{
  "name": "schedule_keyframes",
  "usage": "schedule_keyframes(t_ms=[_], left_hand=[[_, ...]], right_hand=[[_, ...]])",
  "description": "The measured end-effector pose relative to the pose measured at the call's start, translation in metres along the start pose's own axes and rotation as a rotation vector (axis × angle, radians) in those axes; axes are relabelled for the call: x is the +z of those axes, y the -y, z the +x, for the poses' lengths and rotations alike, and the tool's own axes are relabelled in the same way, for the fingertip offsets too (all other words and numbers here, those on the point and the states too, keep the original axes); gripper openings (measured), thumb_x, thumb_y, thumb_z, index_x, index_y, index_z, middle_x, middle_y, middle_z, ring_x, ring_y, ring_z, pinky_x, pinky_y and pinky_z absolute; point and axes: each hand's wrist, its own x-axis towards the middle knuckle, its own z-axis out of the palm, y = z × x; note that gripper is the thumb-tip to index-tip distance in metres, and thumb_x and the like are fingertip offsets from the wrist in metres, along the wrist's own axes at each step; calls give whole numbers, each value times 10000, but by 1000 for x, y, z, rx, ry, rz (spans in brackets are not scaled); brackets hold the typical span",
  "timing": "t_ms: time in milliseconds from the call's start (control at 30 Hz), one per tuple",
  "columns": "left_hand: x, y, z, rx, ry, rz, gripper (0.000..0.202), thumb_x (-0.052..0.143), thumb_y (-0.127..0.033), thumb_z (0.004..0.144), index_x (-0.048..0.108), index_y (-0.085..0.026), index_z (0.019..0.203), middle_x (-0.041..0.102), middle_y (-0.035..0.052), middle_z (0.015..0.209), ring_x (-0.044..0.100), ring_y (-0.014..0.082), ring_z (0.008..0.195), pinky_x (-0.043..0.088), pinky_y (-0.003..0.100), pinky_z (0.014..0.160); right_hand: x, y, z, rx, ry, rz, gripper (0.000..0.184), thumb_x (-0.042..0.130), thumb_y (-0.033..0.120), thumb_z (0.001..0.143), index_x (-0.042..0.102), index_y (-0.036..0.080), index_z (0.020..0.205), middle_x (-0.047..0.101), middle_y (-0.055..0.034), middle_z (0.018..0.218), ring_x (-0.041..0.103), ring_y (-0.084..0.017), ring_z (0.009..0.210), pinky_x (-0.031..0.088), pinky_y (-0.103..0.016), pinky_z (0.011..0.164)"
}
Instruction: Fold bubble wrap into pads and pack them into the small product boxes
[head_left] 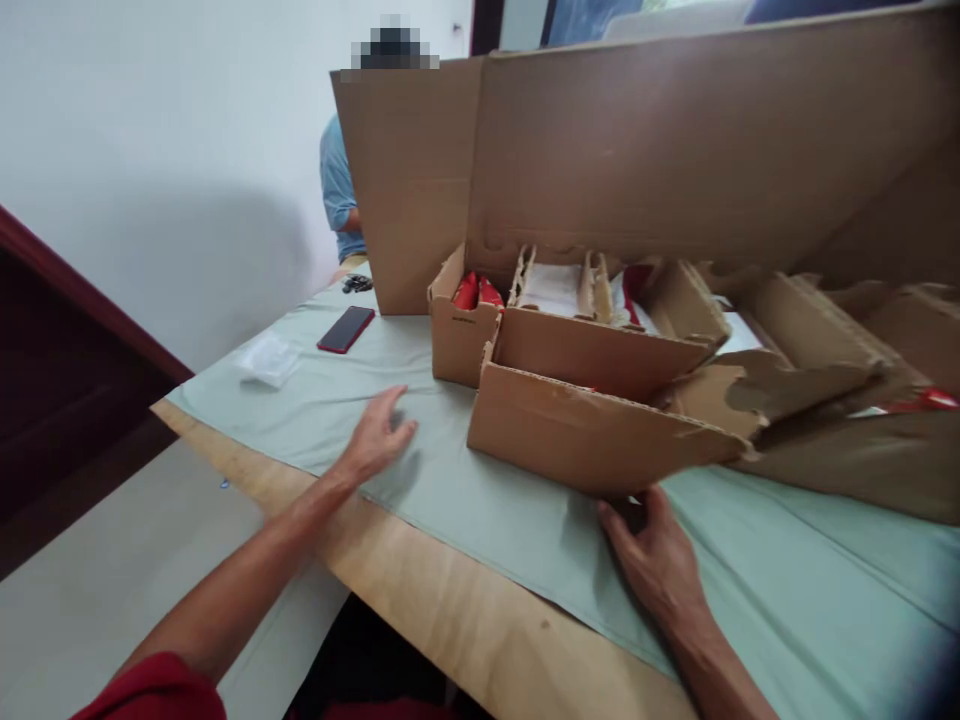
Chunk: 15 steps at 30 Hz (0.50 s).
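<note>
My left hand [379, 435] hovers over the pale green cloth [427, 460], thumb and fingers apart and holding nothing. To its right stands an open cardboard box [607, 425], low and long, whose compartment shows bare cardboard walls. My right hand [656, 550] is at the lower front edge of this box, with thumb and index finger spread; some of its other fingers are hidden. Whether it touches the box, I cannot tell. Behind, a smaller cardboard bin [456, 340] holds red packets [478, 292]. White papers [551, 285] lie in a neighbouring slot.
A tall cardboard panel [637, 150] rises behind the bins. More cardboard bins [817, 320] stand at the right. On the left lie a phone [346, 329], a clear plastic bag [268, 361] and keys [358, 284]. Beyond the panel is a person in a blue shirt [336, 175].
</note>
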Motion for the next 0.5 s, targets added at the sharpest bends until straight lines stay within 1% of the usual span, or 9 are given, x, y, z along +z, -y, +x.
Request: schedule_keyframes(t_ms=[67, 133, 233, 267, 300, 333, 367, 433, 500], left_hand=[[-38, 37, 12, -123, -139, 102, 541, 631, -220, 793, 597, -158, 1329, 559, 171, 1468, 469, 343, 1413, 329, 523, 1213], [-76, 69, 28, -250, -274, 196, 554, 635, -191, 783, 573, -139, 1331, 485, 208, 1520, 363, 393, 1477, 254, 591, 1227], [-120, 104, 50, -435, -452, 299, 660, 677, -215, 801, 462, -82, 1410, 278, 296, 1616, 221, 467, 1520, 202, 660, 1207], [-129, 112, 55, -493, -500, 318, 704, 696, -230, 802, 425, -71, 1432, 235, 315, 1624, 204, 487, 1518, 203, 678, 1193], [-137, 118, 60, -545, -539, 325, 728, 712, -240, 798, 409, -68, 1437, 237, 327, 1614, 214, 501, 1507, 215, 693, 1175], [-142, 124, 64, -590, -566, 323, 712, 718, -238, 793, 423, -69, 1420, 287, 331, 1586, 252, 509, 1486, 238, 703, 1154], [-146, 128, 67, -625, -583, 311, 653, 710, -226, 793, 464, -73, 1378, 367, 323, 1537, 303, 507, 1458, 261, 705, 1137], [-150, 131, 70, -658, -609, 269, 452, 663, -193, 804, 570, -84, 1233, 520, 282, 1400, 396, 482, 1395, 283, 686, 1128], [-152, 129, 68, -637, -641, 211, 280, 616, -185, 823, 622, -98, 1089, 595, 227, 1290, 444, 435, 1351, 278, 626, 1159]], right_hand=[[-1, -1, 1, 34, 0, -37, 435, 576, 525, 770, 562, 207, 1066, 733, -116, 948, 702, -305, 835, 532, -387, 706], [-3, 0, 5, 69, 7, -66, 427, 564, 557, 750, 560, 221, 1014, 734, -116, 895, 699, -319, 790, 523, -397, 671], [-5, 3, 10, 101, 18, -110, 425, 563, 573, 726, 567, 233, 981, 737, -126, 879, 703, -350, 796, 524, -425, 674], [-6, 4, 10, 112, 19, -127, 422, 563, 578, 722, 569, 238, 972, 737, -126, 870, 704, -358, 796, 523, -432, 673], [-6, 4, 10, 122, 21, -140, 421, 564, 584, 719, 571, 243, 966, 738, -124, 859, 704, -364, 795, 522, -436, 670], [-6, 5, 10, 132, 22, -148, 424, 565, 592, 715, 572, 248, 963, 739, -120, 847, 705, -368, 791, 522, -439, 668], [-6, 6, 10, 142, 23, -153, 430, 567, 600, 709, 572, 252, 961, 741, -117, 839, 706, -371, 787, 521, -441, 666], [-7, 7, 10, 161, 27, -155, 444, 568, 609, 700, 569, 253, 965, 748, -121, 845, 710, -375, 788, 524, -445, 668], [-8, 8, 10, 166, 27, -155, 451, 563, 610, 695, 567, 247, 965, 754, -137, 869, 714, -380, 800, 527, -450, 674]])
